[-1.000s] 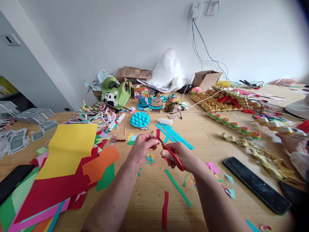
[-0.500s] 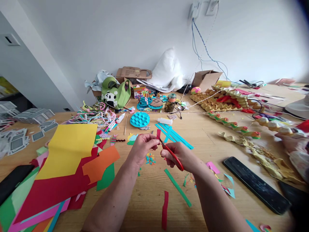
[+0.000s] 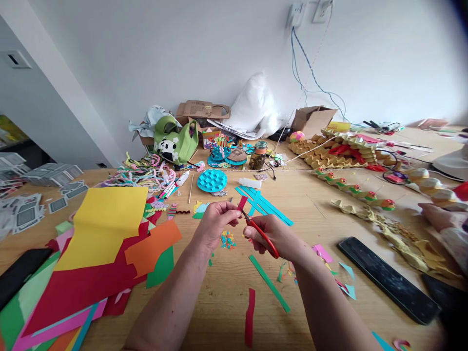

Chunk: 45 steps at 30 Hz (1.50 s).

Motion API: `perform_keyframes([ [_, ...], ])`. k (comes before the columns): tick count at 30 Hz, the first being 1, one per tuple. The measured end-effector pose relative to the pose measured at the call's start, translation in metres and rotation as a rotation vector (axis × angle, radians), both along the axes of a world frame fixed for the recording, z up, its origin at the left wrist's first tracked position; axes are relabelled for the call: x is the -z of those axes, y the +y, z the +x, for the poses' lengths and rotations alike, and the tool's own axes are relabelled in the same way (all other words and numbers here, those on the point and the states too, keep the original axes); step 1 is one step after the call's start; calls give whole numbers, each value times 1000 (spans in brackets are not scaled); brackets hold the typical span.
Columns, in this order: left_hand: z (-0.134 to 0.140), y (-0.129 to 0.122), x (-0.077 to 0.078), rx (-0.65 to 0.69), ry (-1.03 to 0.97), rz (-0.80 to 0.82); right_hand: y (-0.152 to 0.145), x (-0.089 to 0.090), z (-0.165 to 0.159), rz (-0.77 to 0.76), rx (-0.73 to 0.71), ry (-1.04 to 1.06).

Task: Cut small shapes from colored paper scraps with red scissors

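My left hand (image 3: 220,220) pinches a small red paper strip (image 3: 242,202), whose free end sticks up past the fingertips. In my right hand (image 3: 271,235) are red-handled scissors (image 3: 263,237), their blades at the strip close to my left fingers. Whether the blades are fully closed cannot be made out. Under the hands lies a small heap of blue, orange and yellow paper bits (image 3: 228,240). Nearer to me on the table are a green paper strip (image 3: 269,284) and another red strip (image 3: 250,318). Long blue strips (image 3: 268,207) lie crossed just beyond my hands.
Coloured paper sheets (image 3: 98,234) pile up on the left. A blue round piece with raised bumps (image 3: 212,181), a glass jar (image 3: 258,156) and a green panda bag (image 3: 175,141) stand farther back. A black phone (image 3: 388,279) and egg-carton strips (image 3: 354,189) lie at right, beside another person's hand (image 3: 435,216).
The red strip's free end has tilted to the right between my left fingers. Both hands and the scissors stay almost in place. The other person's hand at right has shifted slightly.
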<state>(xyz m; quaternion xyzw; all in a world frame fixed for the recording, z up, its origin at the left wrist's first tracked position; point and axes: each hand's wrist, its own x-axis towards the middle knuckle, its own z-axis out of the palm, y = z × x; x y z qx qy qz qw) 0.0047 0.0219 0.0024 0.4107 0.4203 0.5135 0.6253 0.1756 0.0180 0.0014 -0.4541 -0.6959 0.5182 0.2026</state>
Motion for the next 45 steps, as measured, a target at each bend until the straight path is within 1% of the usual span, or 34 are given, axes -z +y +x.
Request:
perform_keyframes([
  [9,-4,-1,-2,23,44,14,0,0,0,-20,-13,3],
  [12,-5,-1,-3,31,15,-2,-1,-1,0,-21,-13,-1],
  [17,-3,-2,-4,83,-46,-43,-1,-1,0,-32,3,9],
  [24,0,-1,-1,18,10,-10,0,1,0,-41,11,15],
  [30,-1,-1,-2,34,29,22,-1,0,0,-27,2,15],
  [39,-1,-2,-3,33,31,24,-2,-4,-1,-27,6,0],
  [45,-1,-2,-2,32,43,25,-1,-2,1,-6,-3,-7],
])
